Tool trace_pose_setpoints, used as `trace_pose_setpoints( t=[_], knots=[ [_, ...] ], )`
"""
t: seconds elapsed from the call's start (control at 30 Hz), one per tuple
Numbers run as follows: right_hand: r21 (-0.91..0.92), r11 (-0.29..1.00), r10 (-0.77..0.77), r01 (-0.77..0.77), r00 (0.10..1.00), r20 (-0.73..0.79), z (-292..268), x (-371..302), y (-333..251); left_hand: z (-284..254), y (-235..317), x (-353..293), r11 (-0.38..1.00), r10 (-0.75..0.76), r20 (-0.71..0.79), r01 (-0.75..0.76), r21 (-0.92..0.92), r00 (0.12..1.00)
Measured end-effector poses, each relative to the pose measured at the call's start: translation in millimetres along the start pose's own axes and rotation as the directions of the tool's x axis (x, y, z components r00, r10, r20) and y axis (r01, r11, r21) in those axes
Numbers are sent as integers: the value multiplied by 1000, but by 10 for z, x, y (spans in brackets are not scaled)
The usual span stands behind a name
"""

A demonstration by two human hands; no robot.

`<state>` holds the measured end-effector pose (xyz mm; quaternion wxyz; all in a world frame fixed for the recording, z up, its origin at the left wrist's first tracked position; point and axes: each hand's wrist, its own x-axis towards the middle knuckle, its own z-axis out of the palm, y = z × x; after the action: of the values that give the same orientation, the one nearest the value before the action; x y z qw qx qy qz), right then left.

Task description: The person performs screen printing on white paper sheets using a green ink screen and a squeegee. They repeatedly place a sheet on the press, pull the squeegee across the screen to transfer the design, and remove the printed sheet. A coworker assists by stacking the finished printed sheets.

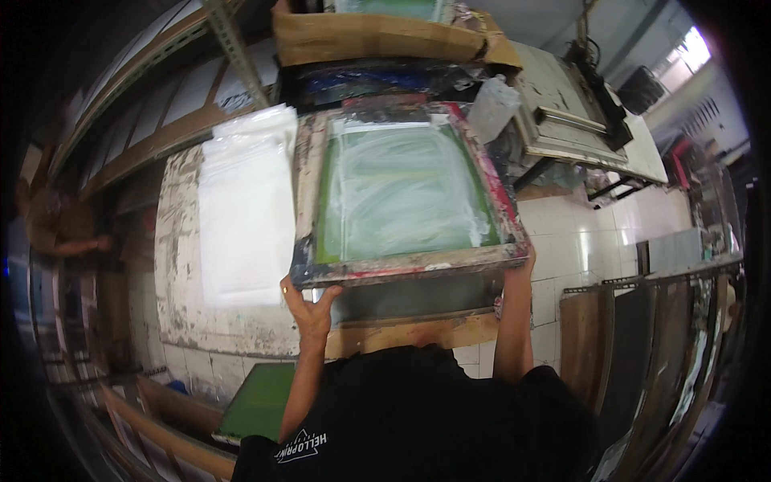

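Note:
A screen printing frame point(401, 269) with a worn, paint-stained wooden border lies in front of me, its near edge raised above the table. Its green mesh point(405, 189) is smeared with whitish streaks. At the frame's near left corner my left hand point(309, 308) is closed on the wood, the thumb along the near side and the other fingers partly under it. My right hand point(520, 263) grips the near right corner, most of its fingers hidden by the frame. Beneath the near edge shows a greyish glass-like surface point(414, 299).
White sheets or bags point(245, 217) lie stacked on the paint-spotted table point(178, 241) at left. A cloudy plastic container point(493, 108) stands beyond the frame's right side. More frames lean at lower left and right. Another person point(60, 221) is at the far left, near metal shelving point(233, 48).

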<state>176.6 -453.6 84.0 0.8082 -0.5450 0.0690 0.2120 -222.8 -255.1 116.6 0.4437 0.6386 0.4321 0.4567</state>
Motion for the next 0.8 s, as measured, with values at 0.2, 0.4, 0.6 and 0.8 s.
trace_pose_setpoints(
  t=[0.2,0.4,0.6,0.8],
  knots=[
    [-578,566,-654,588,747,119,166,555,-510,21,-573,-284,999,-52,39,52,6,998],
    [-522,441,-744,730,623,243,505,805,-560,98,-1024,-475,987,-129,47,133,-87,991],
    [-502,542,-648,674,716,261,717,1349,-283,104,-1204,-533,965,-189,38,192,-177,981],
    [-793,-73,-556,605,635,536,1224,1421,-18,85,-1184,-518,997,-57,36,55,49,998]
  ],
)
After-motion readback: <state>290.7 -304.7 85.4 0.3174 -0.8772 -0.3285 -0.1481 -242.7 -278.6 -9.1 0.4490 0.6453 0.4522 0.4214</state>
